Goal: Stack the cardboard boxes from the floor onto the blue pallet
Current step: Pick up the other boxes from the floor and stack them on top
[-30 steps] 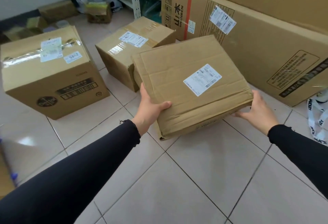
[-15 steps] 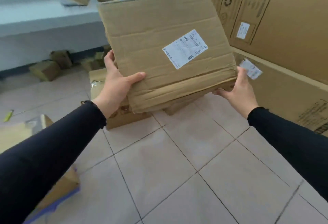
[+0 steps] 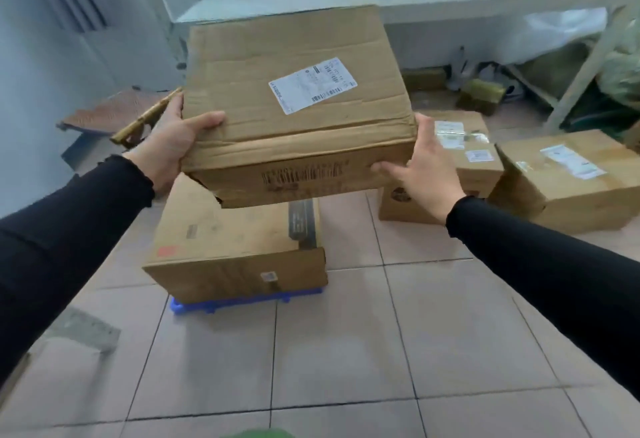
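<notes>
Carried box (image 3: 298, 105) held in air above lower box (image 3: 235, 247) on blue pallet (image 3: 242, 300). Left hand (image 3: 169, 146) clamped on its left edge, thumb on top. Right hand (image 3: 422, 170) spread flat against its right front corner, fingers underneath.

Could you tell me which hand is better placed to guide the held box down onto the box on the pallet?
Left: the left hand is above the pallet box.

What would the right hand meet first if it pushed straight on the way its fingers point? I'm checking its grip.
The right hand already presses the side of the held box, so that box comes first, fingers pointing along its lower edge.
</notes>
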Demonstrator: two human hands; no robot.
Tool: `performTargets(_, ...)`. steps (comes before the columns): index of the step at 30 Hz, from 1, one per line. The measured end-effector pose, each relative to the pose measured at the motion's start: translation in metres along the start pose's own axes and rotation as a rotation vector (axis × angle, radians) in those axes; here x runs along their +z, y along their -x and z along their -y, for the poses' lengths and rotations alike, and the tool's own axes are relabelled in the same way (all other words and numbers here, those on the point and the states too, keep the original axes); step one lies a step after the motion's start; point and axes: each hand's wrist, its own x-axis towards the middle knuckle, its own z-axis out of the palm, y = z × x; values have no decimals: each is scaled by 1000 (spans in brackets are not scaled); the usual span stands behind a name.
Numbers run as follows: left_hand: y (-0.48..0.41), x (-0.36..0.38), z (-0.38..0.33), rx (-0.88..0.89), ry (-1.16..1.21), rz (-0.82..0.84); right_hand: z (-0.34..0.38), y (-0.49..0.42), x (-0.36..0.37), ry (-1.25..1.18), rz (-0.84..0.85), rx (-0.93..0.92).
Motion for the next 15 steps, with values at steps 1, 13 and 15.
performTargets(1, 0, -20, 9, -32, -34, -20, 9, 2, 19, -4, 33, -13)
performTargets(13, -7, -129, 80, -283, -232, -48, 47, 23, 129, -12, 190, -5)
performTargets(15, -9, -133, 83, -292, -233, -41, 48, 25, 134, -6, 198, 2)
